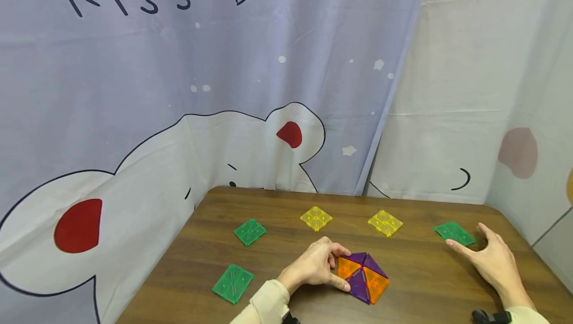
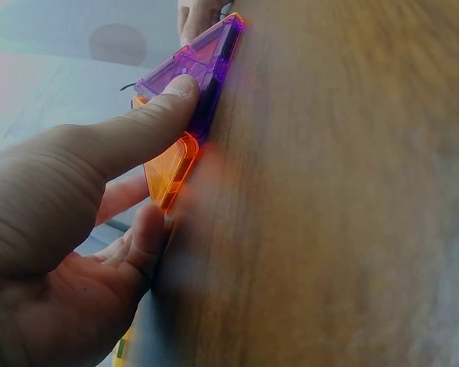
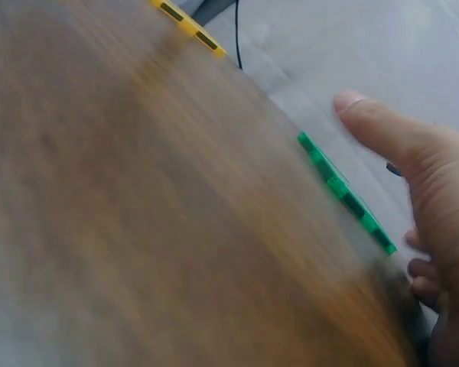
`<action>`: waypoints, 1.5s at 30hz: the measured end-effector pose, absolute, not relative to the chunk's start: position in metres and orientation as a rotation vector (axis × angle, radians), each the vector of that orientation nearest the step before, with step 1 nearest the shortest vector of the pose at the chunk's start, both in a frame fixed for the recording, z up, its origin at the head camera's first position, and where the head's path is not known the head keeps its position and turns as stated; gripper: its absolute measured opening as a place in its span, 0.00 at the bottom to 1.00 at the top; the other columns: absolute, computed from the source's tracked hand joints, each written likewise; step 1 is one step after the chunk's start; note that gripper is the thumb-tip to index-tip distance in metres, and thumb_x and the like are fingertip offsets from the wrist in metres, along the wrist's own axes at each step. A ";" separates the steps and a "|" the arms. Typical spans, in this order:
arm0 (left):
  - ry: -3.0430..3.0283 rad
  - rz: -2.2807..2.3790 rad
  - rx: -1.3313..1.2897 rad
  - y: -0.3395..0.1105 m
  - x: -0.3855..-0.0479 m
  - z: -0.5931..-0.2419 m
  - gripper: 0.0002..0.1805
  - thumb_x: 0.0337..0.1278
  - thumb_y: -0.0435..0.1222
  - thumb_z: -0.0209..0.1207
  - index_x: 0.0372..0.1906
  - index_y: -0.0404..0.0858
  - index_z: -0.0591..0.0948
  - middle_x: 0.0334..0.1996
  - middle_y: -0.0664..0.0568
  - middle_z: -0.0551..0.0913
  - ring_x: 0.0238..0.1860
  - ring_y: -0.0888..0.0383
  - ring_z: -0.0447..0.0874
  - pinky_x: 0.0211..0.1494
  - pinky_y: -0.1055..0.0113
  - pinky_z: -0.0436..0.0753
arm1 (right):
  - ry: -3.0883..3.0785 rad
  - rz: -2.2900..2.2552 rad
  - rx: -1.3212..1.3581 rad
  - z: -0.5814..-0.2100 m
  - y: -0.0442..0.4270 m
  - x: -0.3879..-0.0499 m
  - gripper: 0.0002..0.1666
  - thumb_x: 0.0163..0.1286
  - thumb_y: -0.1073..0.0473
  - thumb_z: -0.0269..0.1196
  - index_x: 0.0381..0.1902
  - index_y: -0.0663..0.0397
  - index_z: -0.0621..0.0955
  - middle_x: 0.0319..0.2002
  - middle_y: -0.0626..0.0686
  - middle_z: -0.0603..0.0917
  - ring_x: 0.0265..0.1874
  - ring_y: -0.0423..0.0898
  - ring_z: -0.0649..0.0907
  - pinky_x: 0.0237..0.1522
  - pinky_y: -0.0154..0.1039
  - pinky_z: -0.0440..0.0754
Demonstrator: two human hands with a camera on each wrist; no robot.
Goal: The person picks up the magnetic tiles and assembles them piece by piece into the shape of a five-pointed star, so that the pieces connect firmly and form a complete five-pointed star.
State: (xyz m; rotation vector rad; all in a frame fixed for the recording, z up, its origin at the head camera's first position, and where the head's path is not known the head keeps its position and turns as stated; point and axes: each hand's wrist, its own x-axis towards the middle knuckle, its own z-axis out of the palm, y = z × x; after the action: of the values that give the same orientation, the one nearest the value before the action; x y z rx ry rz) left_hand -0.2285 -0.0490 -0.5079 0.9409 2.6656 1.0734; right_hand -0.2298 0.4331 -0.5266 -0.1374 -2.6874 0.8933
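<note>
Purple and orange triangular magnetic tiles [image 1: 359, 284] form a low, raised shape on the table in front of me. My left hand [image 1: 315, 264] holds its left side, the thumb at the near edge and fingers at the far edge. In the left wrist view, that thumb lies on a purple tile [image 2: 206, 57], with an orange tile [image 2: 172, 172] between thumb and fingers. Over at the right, my right hand [image 1: 496, 263] hovers with thumb and fingers spread around the near side of a green square tile [image 1: 454, 233]. A gap shows between hand and green tile [image 3: 344, 191] in the right wrist view.
Two yellow square tiles, one left [image 1: 316, 218] and one right [image 1: 385, 223], lie toward the table's back. Two more green tiles, a farther one [image 1: 250, 232] and a nearer one [image 1: 233, 283], lie at the left. Behind the wooden table [image 1: 277, 204] hangs a printed curtain [image 1: 233, 145].
</note>
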 end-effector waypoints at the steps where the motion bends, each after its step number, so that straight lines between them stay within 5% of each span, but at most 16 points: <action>1: 2.663 1.075 0.939 -0.049 -0.228 -0.508 0.38 0.39 0.48 0.92 0.62 0.53 0.90 0.47 0.61 0.78 0.40 0.71 0.74 0.52 0.75 0.77 | -2.710 0.845 -0.126 -0.529 0.433 -0.232 0.70 0.75 0.29 0.69 0.86 0.77 0.52 0.76 0.86 0.62 0.69 0.90 0.63 0.65 0.86 0.61; 8: 2.656 1.078 0.942 -0.050 -0.229 -0.510 0.39 0.39 0.48 0.92 0.62 0.52 0.89 0.47 0.61 0.78 0.39 0.70 0.75 0.51 0.75 0.77 | -2.739 0.647 -0.107 -0.534 0.426 -0.238 0.68 0.70 0.25 0.72 0.80 0.77 0.64 0.70 0.87 0.65 0.64 0.88 0.65 0.53 0.80 0.63; 20: 2.644 1.068 0.960 -0.052 -0.230 -0.504 0.39 0.37 0.47 0.93 0.61 0.51 0.89 0.43 0.63 0.79 0.43 0.70 0.74 0.52 0.75 0.77 | -2.638 0.704 -0.018 -0.535 0.428 -0.235 0.54 0.74 0.36 0.75 0.74 0.77 0.71 0.66 0.84 0.73 0.60 0.86 0.68 0.55 0.80 0.64; 30: 2.622 1.046 0.933 -0.053 -0.232 -0.504 0.38 0.36 0.46 0.93 0.59 0.53 0.89 0.39 0.64 0.79 0.42 0.71 0.74 0.52 0.75 0.75 | -2.701 0.744 0.220 -0.532 0.414 -0.213 0.49 0.68 0.43 0.82 0.76 0.65 0.77 0.65 0.71 0.83 0.54 0.63 0.80 0.46 0.47 0.77; 35: 2.606 1.005 0.957 -0.055 -0.233 -0.503 0.38 0.36 0.46 0.93 0.59 0.54 0.89 0.39 0.64 0.80 0.42 0.71 0.75 0.53 0.75 0.76 | -2.700 0.839 0.439 -0.532 0.413 -0.205 0.42 0.68 0.51 0.82 0.76 0.55 0.80 0.67 0.59 0.84 0.54 0.36 0.81 0.44 0.29 0.81; 41: 2.580 1.013 0.965 -0.057 -0.234 -0.502 0.38 0.37 0.45 0.93 0.59 0.54 0.89 0.40 0.63 0.79 0.40 0.71 0.75 0.49 0.75 0.77 | -2.564 1.104 0.853 -0.532 0.408 -0.207 0.47 0.70 0.69 0.76 0.83 0.66 0.70 0.79 0.30 0.72 0.67 0.21 0.75 0.59 0.18 0.77; 45: 2.564 1.028 0.966 -0.057 -0.235 -0.501 0.37 0.37 0.45 0.93 0.59 0.54 0.89 0.39 0.62 0.80 0.39 0.71 0.75 0.49 0.75 0.77 | -2.528 1.291 0.919 -0.533 0.404 -0.210 0.51 0.71 0.75 0.72 0.85 0.72 0.61 0.81 0.24 0.65 0.71 0.18 0.71 0.61 0.18 0.76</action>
State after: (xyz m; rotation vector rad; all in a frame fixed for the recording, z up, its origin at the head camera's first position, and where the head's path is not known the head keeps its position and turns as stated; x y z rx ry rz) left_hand -0.2352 -0.0567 -0.5012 0.9655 2.5639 1.0279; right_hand -0.2097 0.4042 -0.5326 0.9190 -2.5281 1.2911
